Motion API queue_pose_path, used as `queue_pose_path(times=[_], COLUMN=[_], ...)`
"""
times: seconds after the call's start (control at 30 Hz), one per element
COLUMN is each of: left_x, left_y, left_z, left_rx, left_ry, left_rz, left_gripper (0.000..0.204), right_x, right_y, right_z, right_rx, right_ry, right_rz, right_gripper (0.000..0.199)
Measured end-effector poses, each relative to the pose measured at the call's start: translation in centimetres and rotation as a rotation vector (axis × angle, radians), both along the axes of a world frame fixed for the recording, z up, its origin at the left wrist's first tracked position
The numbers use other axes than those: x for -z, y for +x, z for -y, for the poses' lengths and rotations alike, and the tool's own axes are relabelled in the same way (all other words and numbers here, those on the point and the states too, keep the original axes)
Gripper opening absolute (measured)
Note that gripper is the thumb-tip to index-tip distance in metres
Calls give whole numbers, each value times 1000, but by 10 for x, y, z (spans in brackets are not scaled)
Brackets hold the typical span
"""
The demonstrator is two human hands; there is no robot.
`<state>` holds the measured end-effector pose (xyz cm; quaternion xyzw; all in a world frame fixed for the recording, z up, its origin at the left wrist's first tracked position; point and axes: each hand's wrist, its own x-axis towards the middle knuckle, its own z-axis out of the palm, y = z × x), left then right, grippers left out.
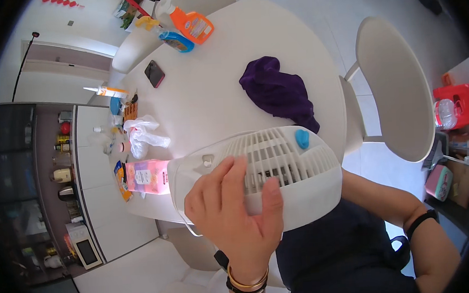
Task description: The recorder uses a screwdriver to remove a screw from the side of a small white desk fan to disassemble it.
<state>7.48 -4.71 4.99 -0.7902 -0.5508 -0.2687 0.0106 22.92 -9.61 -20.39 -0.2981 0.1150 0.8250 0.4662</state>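
A white slatted fan grille (278,165) is held above the desk (204,94) edge by the left hand (233,211), fingers (230,171) spread across its slats (thumb along the rim). The right hand is hidden behind it, so its fingers cannot be told. A purple cloth (279,92) lies just beyond.

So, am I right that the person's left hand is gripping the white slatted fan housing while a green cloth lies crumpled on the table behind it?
Not quite: the cloth is dark purple, not green. The rest holds. In the head view the left hand has its grip on the white slatted fan housing, and the cloth lies crumpled on the white table behind it.
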Motion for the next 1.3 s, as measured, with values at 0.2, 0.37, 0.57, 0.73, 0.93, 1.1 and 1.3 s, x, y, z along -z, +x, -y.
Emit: queue_pose_path(times=[0.2, 0.37, 0.57, 0.73, 0.93, 1.1, 1.3], left_x=[-2, 4, 31, 90, 118, 133, 107], left_y=[-5, -31, -137, -233, -255, -264, -227], left_z=[-9, -15, -28, -38, -45, -42, 18], left_rx=[211, 118, -23, -184, -402, -432, -714], left_ry=[-128, -119, -257, -415, -535, -560, 399], left_rz=[37, 115, 634, 962, 1441, 1503, 575], left_gripper=[30, 21, 25, 39, 34, 37, 41], right_x=[15, -10, -108, -115, -110, -97, -93], right_y=[-11, -15, -35, -55, -69, -59, -37], right_z=[11, -1, -16, -18, -21, -16, -8], right_rx=[163, 53, -119, -112, -195, -271, -783], right_ry=[53, -49, -126, -42, -23, 62, 539], right_rz=[-206, -98, 429, 338, 314, 309, 971], right_gripper=[36, 34, 32, 35, 36, 37, 31])
